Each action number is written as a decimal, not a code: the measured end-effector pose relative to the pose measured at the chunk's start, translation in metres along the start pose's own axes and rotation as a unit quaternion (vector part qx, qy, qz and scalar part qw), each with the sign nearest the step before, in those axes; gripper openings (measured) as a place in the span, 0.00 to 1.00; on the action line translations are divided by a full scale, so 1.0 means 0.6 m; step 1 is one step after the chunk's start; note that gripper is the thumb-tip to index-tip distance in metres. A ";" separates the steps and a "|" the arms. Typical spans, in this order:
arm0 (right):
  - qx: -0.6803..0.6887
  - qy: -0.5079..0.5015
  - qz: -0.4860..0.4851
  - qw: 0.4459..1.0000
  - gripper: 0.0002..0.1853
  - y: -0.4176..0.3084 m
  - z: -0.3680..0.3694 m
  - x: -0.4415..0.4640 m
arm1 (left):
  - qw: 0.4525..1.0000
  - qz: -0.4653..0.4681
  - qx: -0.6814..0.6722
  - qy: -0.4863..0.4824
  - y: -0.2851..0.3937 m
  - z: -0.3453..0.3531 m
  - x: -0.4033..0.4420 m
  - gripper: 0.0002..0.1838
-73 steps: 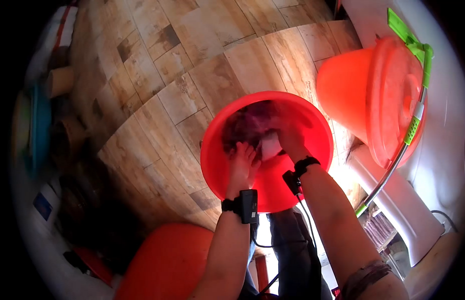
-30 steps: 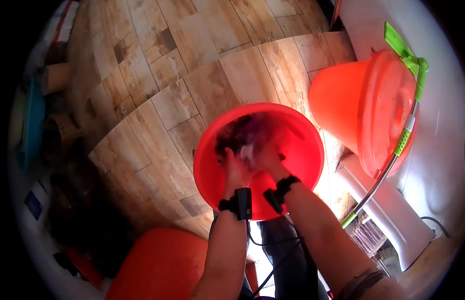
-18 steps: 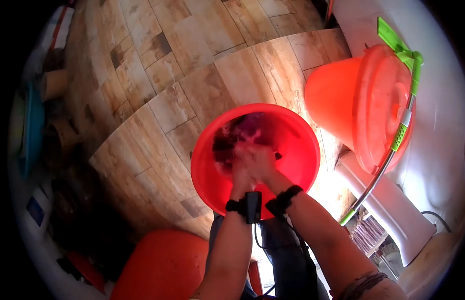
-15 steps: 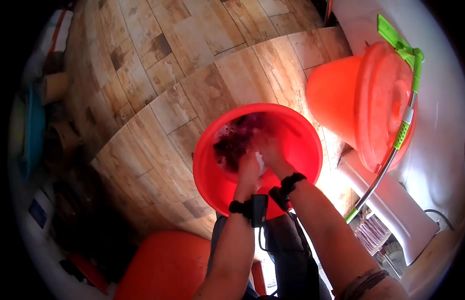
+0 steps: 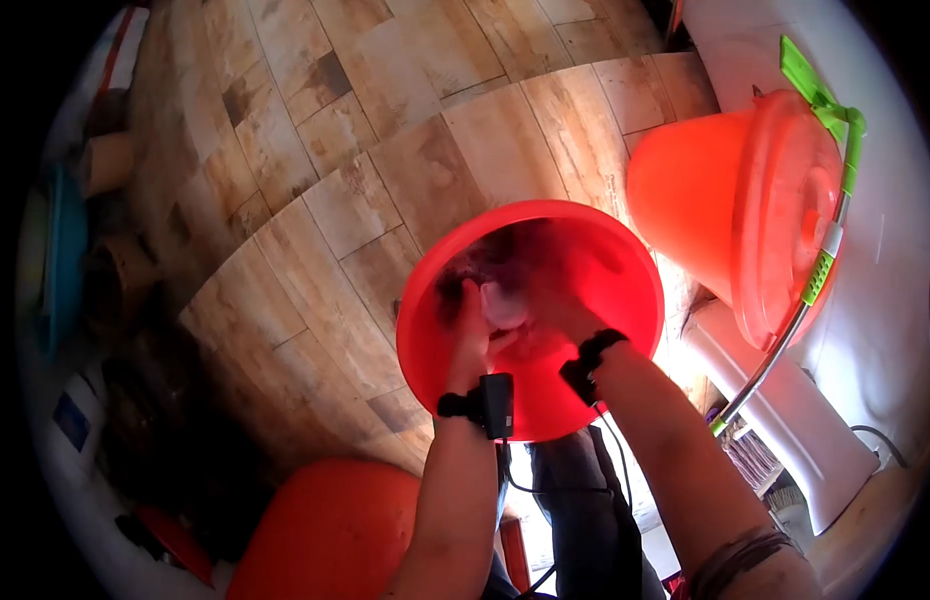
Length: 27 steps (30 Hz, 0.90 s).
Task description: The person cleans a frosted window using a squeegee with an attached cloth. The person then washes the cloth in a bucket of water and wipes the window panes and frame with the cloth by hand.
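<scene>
The left hand (image 5: 475, 338) and blurred right hand (image 5: 562, 312) sit apart in the red basin (image 5: 625, 335), pale cloth (image 5: 503, 306) between them.

No readable text, brand, number or sign in view. Blue patch (image 5: 71, 421) on the white object (image 5: 83, 408) at the left edge might be a label, too blurred to tell. Green grip (image 5: 818, 276) on the pole and black wrist box (image 5: 497, 406): nothing legible on either at this resolution.
</scene>
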State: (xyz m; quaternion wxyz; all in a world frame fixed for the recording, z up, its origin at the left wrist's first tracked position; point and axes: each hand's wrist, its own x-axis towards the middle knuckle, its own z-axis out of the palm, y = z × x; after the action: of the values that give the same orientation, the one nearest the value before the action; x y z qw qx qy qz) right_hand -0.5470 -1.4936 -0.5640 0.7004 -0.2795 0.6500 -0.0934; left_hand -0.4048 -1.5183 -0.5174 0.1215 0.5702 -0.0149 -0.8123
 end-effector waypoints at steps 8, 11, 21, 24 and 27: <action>0.055 0.102 -0.112 0.987 0.14 -0.059 0.043 -0.052 | 0.997 -0.013 -0.081 -0.013 -0.014 -0.012 0.034 0.44; 0.150 0.119 -0.205 0.960 0.12 -0.092 0.071 -0.110 | 0.996 0.071 -0.036 -0.047 -0.051 -0.076 0.077 0.32; -0.164 0.274 -0.150 0.936 0.18 -0.077 0.041 -0.060 | 0.997 -0.010 0.078 -0.004 -0.023 0.015 0.037 0.23; -0.237 0.305 -0.155 0.909 0.19 -0.049 0.015 -0.018 | 0.990 -0.014 -0.135 -0.028 -0.028 0.016 0.060 0.21; -0.237 0.366 -0.102 0.894 0.19 -0.007 -0.019 0.013 | 0.973 0.138 -0.173 0.056 -0.022 0.010 0.070 0.24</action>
State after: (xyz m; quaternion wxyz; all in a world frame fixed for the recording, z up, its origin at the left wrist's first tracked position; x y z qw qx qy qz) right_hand -0.5561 -1.5041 -0.5682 0.3126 -0.4480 0.8312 -0.1035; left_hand -0.4262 -1.5154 -0.5558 0.3305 0.5778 0.0543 -0.7443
